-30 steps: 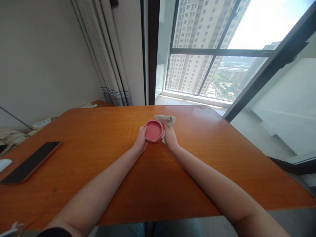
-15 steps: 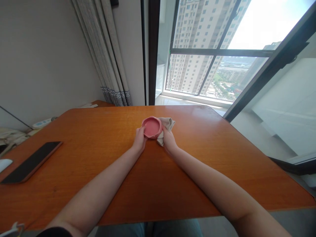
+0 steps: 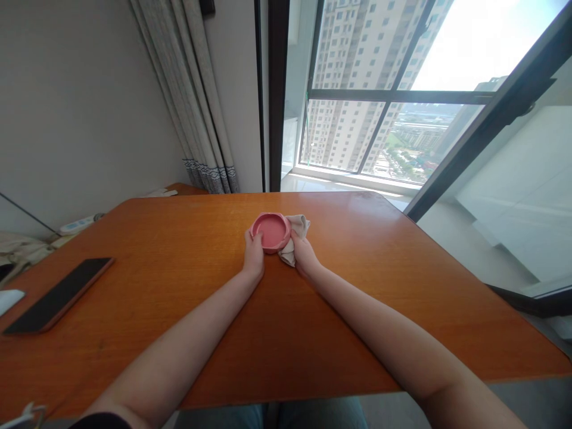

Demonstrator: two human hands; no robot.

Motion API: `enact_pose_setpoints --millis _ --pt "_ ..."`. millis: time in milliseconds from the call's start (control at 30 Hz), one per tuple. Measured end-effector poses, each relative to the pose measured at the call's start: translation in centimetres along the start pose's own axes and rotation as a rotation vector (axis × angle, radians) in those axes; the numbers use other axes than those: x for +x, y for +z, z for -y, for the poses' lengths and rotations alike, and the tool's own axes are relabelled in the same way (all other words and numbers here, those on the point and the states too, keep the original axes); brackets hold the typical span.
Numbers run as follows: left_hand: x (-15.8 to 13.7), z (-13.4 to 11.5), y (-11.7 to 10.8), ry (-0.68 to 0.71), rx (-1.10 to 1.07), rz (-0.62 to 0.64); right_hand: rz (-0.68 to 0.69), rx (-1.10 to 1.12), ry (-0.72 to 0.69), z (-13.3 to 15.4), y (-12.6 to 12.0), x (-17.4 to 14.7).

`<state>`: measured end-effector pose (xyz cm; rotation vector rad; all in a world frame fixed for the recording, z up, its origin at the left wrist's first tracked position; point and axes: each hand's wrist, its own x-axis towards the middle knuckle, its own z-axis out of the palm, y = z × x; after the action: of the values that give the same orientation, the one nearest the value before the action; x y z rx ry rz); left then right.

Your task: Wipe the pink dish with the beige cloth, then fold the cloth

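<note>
A shallow pink bowl (image 3: pixel 270 230) with a faceted rim is held above the far middle of the wooden table (image 3: pixel 339 333), its inside tilted toward me. My left hand (image 3: pixel 254 251) is closed on the bowl's left side, thumb over the rim. In my right hand (image 3: pixel 304 252) a beige cloth (image 3: pixel 298 225) is bunched and pressed against the bowl's right side. Part of the cloth hangs below the right fingers. The fingertips behind the bowl and cloth are hidden.
A dark flat pad (image 3: pixel 60 295) lies at the table's left, beside a white object (image 3: pixel 9 300) cut by the frame edge. A grey curtain (image 3: pixel 196 107) hangs behind the far left. A dark-framed glass door (image 3: pixel 482 113) stands at the right.
The bowl has shifted slightly left and turned a little in my left hand. My right hand and the cloth have moved slightly left with it.
</note>
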<state>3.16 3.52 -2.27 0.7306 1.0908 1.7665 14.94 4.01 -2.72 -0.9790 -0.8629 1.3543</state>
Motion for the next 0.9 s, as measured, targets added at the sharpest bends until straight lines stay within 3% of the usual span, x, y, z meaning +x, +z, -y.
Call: enact_pose_setpoints --millis 167,400,500,733,900 --pt "-0.2 0.1 -0.2 -0.076 0.078 -0.018 -0.059 -0.082 -0.132 1.2 -0.5 0.2" --pt "0.2 -0.3 0.0 0.056 -0.141 -0.056 0.044 -0.005 -0.003 -0.3 0.3 -0.6" --pt "0.2 -0.5 0.3 0.022 -0.191 -0.004 0.075 0.024 -0.011 -0.2 0.6 -0.9" --pt "-0.7 -0.5 0.4 -0.153 -0.048 0.036 -0.083 -0.025 -0.14 1.7 -0.1 -0.2" --pt "-0.3 -0.3 0.2 -0.046 -0.102 0.008 -0.042 -0.071 -0.118 1.2 0.1 -0.5"
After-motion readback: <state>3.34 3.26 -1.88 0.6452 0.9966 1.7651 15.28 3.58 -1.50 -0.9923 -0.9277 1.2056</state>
